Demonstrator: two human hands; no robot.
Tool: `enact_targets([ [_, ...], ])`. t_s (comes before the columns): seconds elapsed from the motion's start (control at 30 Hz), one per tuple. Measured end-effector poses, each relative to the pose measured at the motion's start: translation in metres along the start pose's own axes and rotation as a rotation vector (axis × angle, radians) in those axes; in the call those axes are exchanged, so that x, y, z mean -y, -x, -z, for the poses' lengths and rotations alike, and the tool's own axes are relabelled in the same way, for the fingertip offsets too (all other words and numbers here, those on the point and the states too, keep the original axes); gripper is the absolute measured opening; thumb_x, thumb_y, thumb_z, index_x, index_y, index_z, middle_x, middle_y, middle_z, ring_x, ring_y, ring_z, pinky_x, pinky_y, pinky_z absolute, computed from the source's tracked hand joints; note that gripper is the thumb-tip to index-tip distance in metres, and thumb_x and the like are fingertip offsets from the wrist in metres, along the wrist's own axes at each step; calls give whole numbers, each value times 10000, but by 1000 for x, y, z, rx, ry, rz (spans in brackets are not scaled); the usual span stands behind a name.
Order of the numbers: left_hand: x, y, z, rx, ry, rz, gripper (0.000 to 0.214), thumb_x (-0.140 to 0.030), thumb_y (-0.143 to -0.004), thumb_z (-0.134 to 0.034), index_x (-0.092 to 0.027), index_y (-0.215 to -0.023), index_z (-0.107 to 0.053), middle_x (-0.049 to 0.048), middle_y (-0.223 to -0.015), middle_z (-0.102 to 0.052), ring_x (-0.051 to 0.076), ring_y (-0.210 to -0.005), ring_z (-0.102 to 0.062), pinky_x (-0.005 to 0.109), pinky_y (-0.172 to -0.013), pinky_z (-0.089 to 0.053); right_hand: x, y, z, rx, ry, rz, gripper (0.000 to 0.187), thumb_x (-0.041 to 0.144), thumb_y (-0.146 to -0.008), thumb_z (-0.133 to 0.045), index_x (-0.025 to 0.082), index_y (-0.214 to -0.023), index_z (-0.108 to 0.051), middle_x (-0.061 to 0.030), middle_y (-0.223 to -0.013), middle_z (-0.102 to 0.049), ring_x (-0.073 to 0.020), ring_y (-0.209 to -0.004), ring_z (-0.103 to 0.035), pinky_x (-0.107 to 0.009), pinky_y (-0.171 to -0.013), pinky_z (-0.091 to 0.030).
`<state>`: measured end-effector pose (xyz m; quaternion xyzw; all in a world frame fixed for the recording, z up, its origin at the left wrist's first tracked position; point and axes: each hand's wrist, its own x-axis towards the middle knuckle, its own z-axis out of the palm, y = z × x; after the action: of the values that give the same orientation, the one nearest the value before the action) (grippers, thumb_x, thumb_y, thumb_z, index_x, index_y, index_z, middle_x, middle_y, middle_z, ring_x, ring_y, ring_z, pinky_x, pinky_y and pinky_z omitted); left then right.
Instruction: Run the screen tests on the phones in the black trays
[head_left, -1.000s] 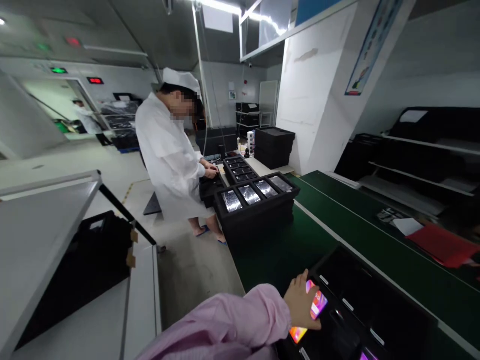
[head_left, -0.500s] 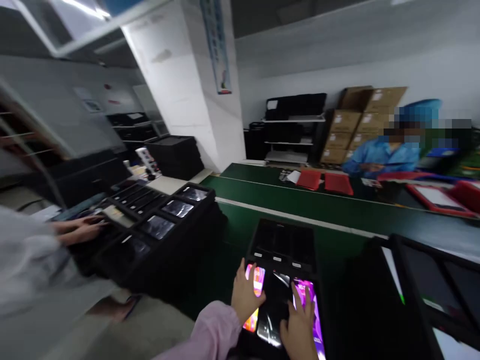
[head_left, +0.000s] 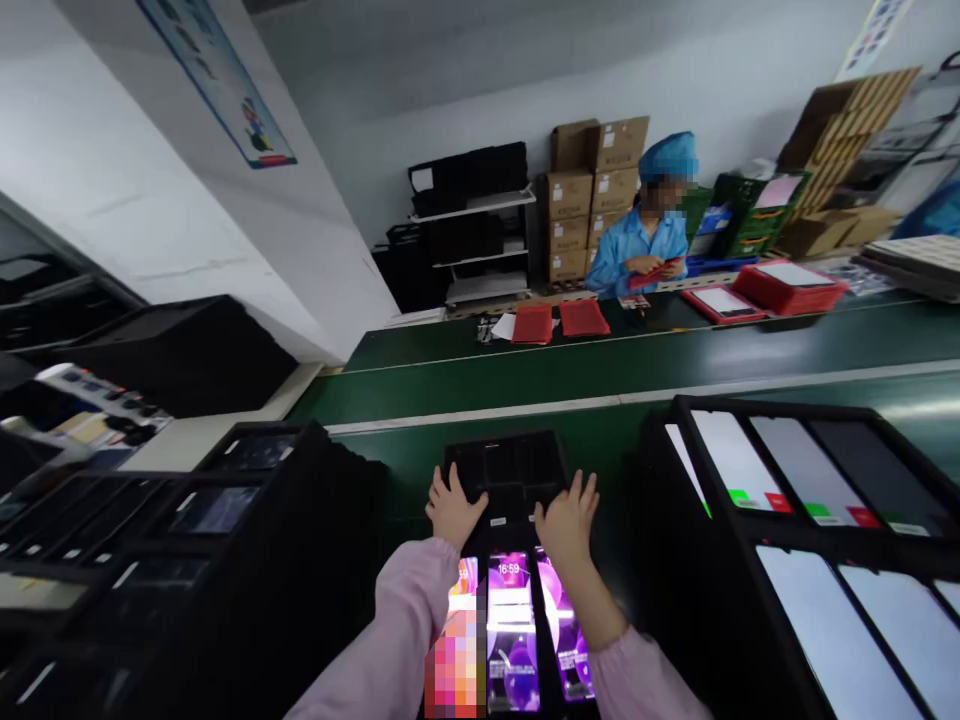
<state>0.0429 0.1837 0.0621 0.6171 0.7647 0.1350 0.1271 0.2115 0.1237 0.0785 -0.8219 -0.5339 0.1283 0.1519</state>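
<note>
Directly in front of me is a black foam tray (head_left: 474,545) holding smartphones in two rows. In its near row, three phones are lit: an orange-and-pink one on the left, a purple middle phone (head_left: 512,640) showing 16:59, and a purple right phone (head_left: 564,640). The far row's phones (head_left: 502,468) have dark screens. My left hand (head_left: 454,510), fingers spread, rests over the far row's left phone. My right hand (head_left: 568,518) lies at that row's right phone with its fingers apart; some fingertips are hard to make out. Neither hand grips anything.
To the right, a black tray stack (head_left: 757,540) carries phones with white and grey screens. More stacked trays of dark phones (head_left: 217,510) stand at left. Across the green bench (head_left: 480,392), a co-worker in blue (head_left: 645,245) holds a red item near red trays (head_left: 787,287).
Both hands have moved forward from the near row to the far row. The near row's middle phone was dark and is now lit. My view has turned to the right.
</note>
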Motion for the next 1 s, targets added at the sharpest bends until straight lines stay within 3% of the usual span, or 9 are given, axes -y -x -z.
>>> enact_targets([
  [0.23,0,-22,2,17,-46,-15,896,-404,-741,-759,-175,-1548,-443,278,-1665,-295,445,-1422,-464,585,-1022,-501,12,-22,-10,29,-9,11,687,389,-908,-604,-87,-1404,-596,-330,-1676,-303,-483,-1601,-167,-638,-1278,-193],
  [0.43,3,-32,-5,-27,-57,-42,845,-425,-782,-714,-173,-1541,-442,270,-1628,-352,443,-1363,-510,604,-1016,-508,18,-39,-15,96,10,18,805,454,-867,-684,-61,-1470,-542,-321,-1717,-185,-497,-1610,-87,-686,-1255,-169],
  [0.63,5,-32,-5,-47,-22,-32,888,-411,-785,-714,-144,-1564,-382,291,-1608,-348,455,-1400,-487,623,-1041,-497,25,-35,-11,97,22,-10,811,423,-876,-671,-89,-1485,-513,-336,-1711,-176,-504,-1610,-74,-715,-1242,-172],
  [0.83,7,-35,-1,-22,-16,-17,907,-413,-779,-734,-177,-1570,-360,281,-1609,-354,468,-1426,-472,647,-1070,-475,27,-30,-13,81,-32,10,781,375,-879,-680,-35,-1520,-506,-262,-1745,-137,-486,-1614,-98,-683,-1251,-221],
  [1.0,20,-41,-1,-10,19,-56,913,-460,-783,-746,-211,-1569,-355,259,-1602,-373,443,-1481,-435,623,-1117,-454,32,-25,-17,48,-80,5,826,310,-842,-733,-22,-1548,-463,-305,-1730,-124,-474,-1618,-107,-702,-1251,-182],
])
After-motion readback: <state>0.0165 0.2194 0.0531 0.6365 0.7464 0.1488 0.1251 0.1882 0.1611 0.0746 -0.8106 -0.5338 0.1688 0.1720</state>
